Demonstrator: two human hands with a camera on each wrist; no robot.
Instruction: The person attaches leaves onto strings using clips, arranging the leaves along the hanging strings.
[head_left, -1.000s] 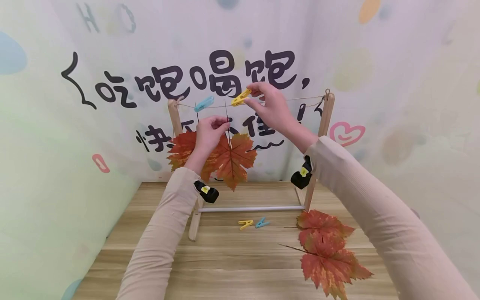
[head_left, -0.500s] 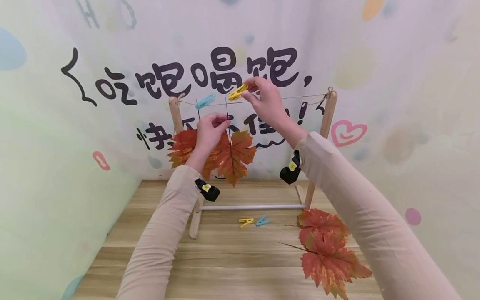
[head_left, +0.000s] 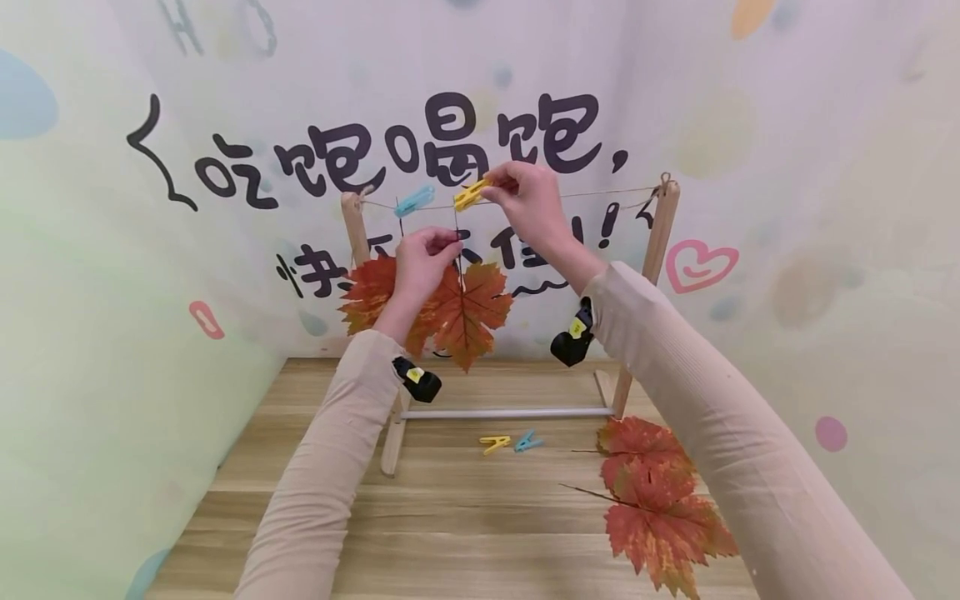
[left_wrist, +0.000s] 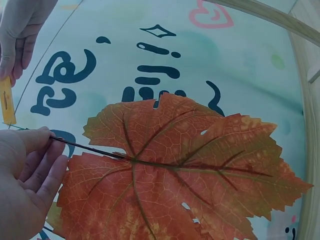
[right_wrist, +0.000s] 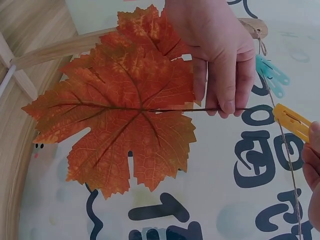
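My left hand (head_left: 422, 265) pinches the thin dark stem (right_wrist: 172, 110) of an orange-red maple leaf (head_left: 474, 312), which hangs blade down. Above it, my right hand (head_left: 531, 200) pinches a yellow clothespin (head_left: 470, 197) by its handle end. The clothespin's nose is at the string (head_left: 600, 192), by the top of the stem; whether it grips both is too small to tell. To the left, a light blue clothespin (head_left: 415, 202) sits on the string at the stem of another leaf (head_left: 366, 292), partly hidden behind my left hand and the first leaf.
The string spans two wooden posts (head_left: 660, 229) joined by a pale crossbar (head_left: 510, 413). On the wooden table (head_left: 450, 517) lie a yellow clothespin (head_left: 495, 444), a blue clothespin (head_left: 528, 441) and red leaves (head_left: 660, 525) at the right. A printed backdrop stands behind.
My right hand has moved left with the yellow clothespin, lifting it above the string and then lowering it onto the stem's top. The left hand keeps its pinch in nearly the same place.
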